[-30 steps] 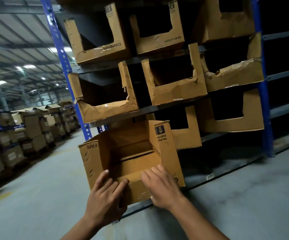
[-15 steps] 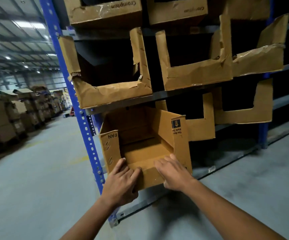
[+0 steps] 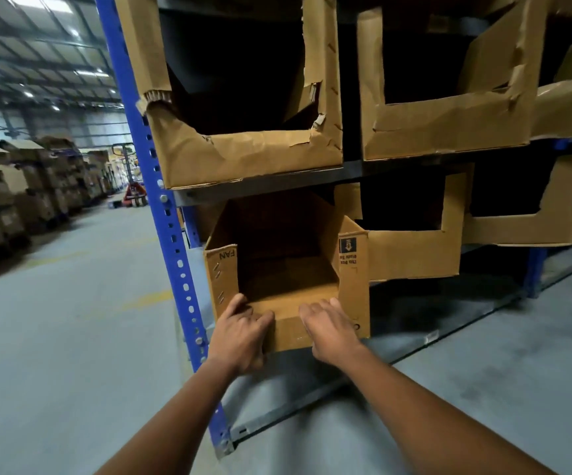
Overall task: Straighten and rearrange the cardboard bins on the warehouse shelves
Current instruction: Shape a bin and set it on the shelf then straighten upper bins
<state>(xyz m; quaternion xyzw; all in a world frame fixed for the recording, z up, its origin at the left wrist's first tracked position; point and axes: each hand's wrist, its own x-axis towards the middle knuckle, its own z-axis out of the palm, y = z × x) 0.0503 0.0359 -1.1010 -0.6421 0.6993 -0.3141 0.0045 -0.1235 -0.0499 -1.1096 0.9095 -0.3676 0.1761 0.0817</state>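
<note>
Warehouse aisle, grey concrete floor (image 3: 54,337), metal roof with strip lights overhead. Blue perforated upright (image 3: 161,214) of the shelving rack runs top to bottom, foot bolted at floor level.

The task bin (image 3: 288,269), open-front cardboard marked "FAN" on its left flap, sits on the lowest shelf level just right of the upright, angled slightly and sticking out past the neighbouring bins.

Left hand (image 3: 240,334) is on the bin's front lower-left corner, fingers extended and wrapped loosely over the front lip, thumb up against the left flap. Right hand (image 3: 329,327) lies flat on the front lip toward the right side, fingers straight, pressing rather than gripping.

Torn bin (image 3: 243,156) on the shelf directly above, front edge ragged and creased. Second upper bin (image 3: 449,128) beside it to the right, also crumpled. Lower row continues right with a cut-out bin (image 3: 411,252), touching the task bin's right flap, then another bin (image 3: 524,228) further along.

Far left: stacked cartons (image 3: 13,200) along the aisle. A pallet jack (image 3: 133,193) stands at the aisle's far end.
</note>
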